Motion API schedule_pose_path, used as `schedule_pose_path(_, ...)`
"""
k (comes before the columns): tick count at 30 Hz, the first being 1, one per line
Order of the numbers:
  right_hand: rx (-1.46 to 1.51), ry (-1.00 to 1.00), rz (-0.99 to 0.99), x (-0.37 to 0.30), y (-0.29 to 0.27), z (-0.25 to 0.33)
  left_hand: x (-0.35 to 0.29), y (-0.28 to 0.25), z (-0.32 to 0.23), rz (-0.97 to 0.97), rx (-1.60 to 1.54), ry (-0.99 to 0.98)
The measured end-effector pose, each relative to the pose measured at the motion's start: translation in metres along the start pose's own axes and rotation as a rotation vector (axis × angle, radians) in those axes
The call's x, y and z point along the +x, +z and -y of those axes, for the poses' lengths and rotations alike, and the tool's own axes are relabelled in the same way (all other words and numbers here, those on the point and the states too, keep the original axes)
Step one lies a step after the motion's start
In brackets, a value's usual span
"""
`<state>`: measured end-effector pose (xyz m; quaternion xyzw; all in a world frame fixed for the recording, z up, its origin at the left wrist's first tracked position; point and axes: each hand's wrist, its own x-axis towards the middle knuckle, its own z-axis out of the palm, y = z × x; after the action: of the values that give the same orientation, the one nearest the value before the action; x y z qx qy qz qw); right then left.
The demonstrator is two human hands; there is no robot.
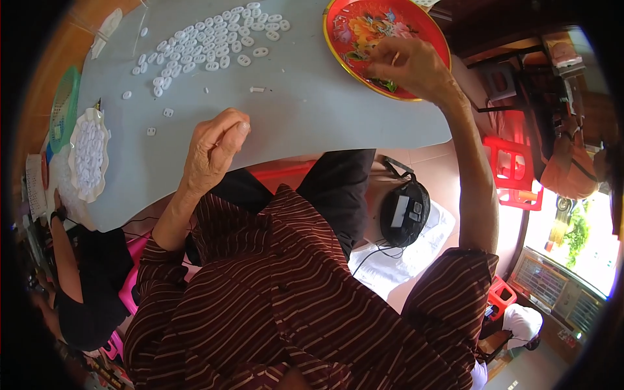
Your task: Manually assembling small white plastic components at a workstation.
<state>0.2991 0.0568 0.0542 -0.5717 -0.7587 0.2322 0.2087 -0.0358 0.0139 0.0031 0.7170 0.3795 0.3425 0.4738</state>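
Note:
Over the grey table (312, 123), my left hand (218, 148) is closed, thumb pressed on curled fingers; whatever it may hold is hidden. My right hand (413, 70) reaches over a round red tray (434, 49) with a gold rim and a painted flower pattern. Its fingers are bent together in a pinch above small white pieces in the tray, and I cannot make out what is between them. Many white oval two-holed plastic pieces (224, 39) lie spread at the far left of the table. A small white pin-like piece (257, 90) rests between them and my hands.
A scalloped white dish (99, 188) heaped with white pieces stands at the left edge, beside a green basket (65, 107). A black fan-like device (405, 213) is on the floor to the right. Red stools (510, 162) stand farther right; another person's arm (65, 260) shows at left.

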Motion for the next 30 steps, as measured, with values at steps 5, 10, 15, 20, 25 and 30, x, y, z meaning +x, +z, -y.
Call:
schedule_pose_path(5,-0.038,0.158,0.018,-0.013,-0.002,-0.01,0.0,0.0,0.0,-0.003,0.012,-0.01)
schedule_pose_path(10,-0.24,0.189,0.001,-0.015,-0.019,-0.016,0.001,0.001,-0.003,-0.005,0.032,0.0)
schedule_pose_path(15,-0.165,-0.14,-0.147,0.005,0.001,-0.006,0.0,0.001,-0.003,-0.015,0.037,-0.028)
schedule_pose_path(20,-0.243,-0.116,-0.079,0.017,0.016,-0.009,0.0,0.001,-0.003,0.004,0.015,-0.027)
schedule_pose_path(25,-0.359,-0.239,-0.119,0.021,0.018,-0.011,0.0,0.001,-0.002,-0.007,-0.003,-0.009)
schedule_pose_path(30,-0.2,-0.211,-0.153,0.021,0.018,-0.019,0.001,0.002,-0.002,-0.005,-0.007,0.013)
